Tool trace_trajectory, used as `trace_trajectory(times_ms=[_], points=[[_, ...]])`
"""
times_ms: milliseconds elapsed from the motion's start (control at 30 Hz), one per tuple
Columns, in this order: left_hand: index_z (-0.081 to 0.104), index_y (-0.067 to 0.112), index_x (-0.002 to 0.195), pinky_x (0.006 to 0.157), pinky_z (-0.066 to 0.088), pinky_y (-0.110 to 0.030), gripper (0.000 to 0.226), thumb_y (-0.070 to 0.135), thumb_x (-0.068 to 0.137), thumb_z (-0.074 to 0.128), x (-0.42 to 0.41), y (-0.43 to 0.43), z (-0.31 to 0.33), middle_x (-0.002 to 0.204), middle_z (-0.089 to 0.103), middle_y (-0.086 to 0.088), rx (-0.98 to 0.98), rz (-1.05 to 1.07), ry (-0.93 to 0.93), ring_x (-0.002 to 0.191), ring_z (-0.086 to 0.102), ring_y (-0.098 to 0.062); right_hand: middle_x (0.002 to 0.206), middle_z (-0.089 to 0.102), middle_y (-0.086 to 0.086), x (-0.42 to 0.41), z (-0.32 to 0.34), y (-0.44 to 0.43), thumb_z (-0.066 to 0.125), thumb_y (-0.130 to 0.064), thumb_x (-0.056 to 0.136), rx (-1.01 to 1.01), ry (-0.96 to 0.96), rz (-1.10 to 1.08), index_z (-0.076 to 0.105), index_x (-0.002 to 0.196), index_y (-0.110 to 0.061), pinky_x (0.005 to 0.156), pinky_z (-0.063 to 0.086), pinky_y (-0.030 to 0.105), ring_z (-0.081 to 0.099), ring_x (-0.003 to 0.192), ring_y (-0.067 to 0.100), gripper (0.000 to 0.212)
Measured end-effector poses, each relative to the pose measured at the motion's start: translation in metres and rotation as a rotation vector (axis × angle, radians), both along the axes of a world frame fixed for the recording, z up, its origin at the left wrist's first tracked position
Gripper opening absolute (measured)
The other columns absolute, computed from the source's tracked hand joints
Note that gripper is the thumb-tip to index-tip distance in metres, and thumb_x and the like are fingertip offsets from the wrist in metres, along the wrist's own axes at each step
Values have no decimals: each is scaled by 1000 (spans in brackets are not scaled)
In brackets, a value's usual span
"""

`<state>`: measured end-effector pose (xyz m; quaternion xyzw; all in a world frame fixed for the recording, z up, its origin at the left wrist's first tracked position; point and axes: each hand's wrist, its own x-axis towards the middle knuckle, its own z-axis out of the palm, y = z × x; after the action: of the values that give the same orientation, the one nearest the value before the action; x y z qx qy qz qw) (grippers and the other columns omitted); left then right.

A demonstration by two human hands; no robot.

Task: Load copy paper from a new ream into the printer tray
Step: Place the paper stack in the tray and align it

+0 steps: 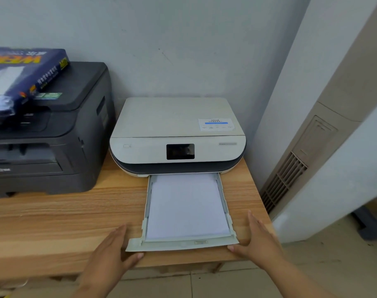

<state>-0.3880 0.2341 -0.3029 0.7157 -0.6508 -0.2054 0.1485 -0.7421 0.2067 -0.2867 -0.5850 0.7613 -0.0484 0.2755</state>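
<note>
Head view: the printer tray (183,244) is seen pulled out of the white printer (176,134) onto the desk (75,211), a flat stack of copy paper (187,203) lying squared inside it. Its front corners are flanked by the left hand (110,250) and right hand (256,239), fingers spread flat, nothing gripped. Light, flexing plastic is judged likely; an even push at both corners is advised. The opened ream (22,76) is left on the black printer (50,136).
</note>
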Motion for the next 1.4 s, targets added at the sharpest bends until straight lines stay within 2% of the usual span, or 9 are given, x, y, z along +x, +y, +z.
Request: trace_trajectory(times_ms=[433,733,900,1000,1067,1133,1200,1267,1400], points=[[43,13,136,105,37,-32,89,60,66,69,-2,-7,-1,137,54,-4,-51,75,-93,127,48,-20,157,19,-7,0,0,-2,59,-78,57,-24,-12,-23,-6,149,-28,115,23,38,9,146,13,123],[44,18,135,100,41,-32,108,82,49,28,-3,-11,4,131,59,-1,-49,89,-163,121,54,-19,151,32,-3,2,3,-4,61,-78,53,-70,-18,-40,0,149,-28,105,38,35,36,135,16,124],[45,17,135,96,44,-34,110,83,48,29,-1,-18,4,126,62,-1,-35,86,-195,115,57,-21,150,33,-3,2,2,-9,61,-78,54,-86,36,-41,-4,149,-29,104,39,36,33,136,17,125],[44,15,135,94,45,-38,111,83,48,33,0,-24,4,126,62,-3,-28,93,-214,115,58,-24,155,21,-4,3,4,-15,60,-78,56,-113,84,-18,-8,149,-27,112,30,36,21,142,17,125],[31,16,142,104,37,-38,112,84,53,42,-2,-30,9,142,47,-4,-30,84,-231,130,45,-22,159,4,-5,3,6,-21,58,-78,58,-145,138,19,-12,148,-25,118,18,37,7,146,15,126],[4,19,148,116,17,-37,112,79,64,48,-6,-37,13,158,13,-1,-25,89,-236,145,12,-18,159,-10,-4,3,7,-29,56,-78,61,-167,193,54,-17,147,-23,120,6,40,-8,146,14,125],[-13,19,145,118,-5,-37,117,80,65,46,-6,-44,14,157,-9,-1,-64,87,-278,144,-14,-15,158,-17,-3,3,10,-37,54,-78,64,-186,251,77,-25,144,-22,119,-1,41,-15,145,16,125],[-11,16,145,113,-21,-32,121,87,58,35,-4,-53,9,155,-4,-6,-127,72,-352,140,-24,-13,157,-20,-1,4,12,-45,53,-79,64,-216,288,94,-35,136,-22,118,-4,42,-17,145,18,127],[-3,13,146,113,-20,-33,123,86,53,28,0,-73,10,151,20,-10,-73,53,-376,143,-22,-16,157,-20,-1,6,13,-59,54,-77,64,-272,276,109,-36,130,-24,118,-6,42,-22,142,14,124]])
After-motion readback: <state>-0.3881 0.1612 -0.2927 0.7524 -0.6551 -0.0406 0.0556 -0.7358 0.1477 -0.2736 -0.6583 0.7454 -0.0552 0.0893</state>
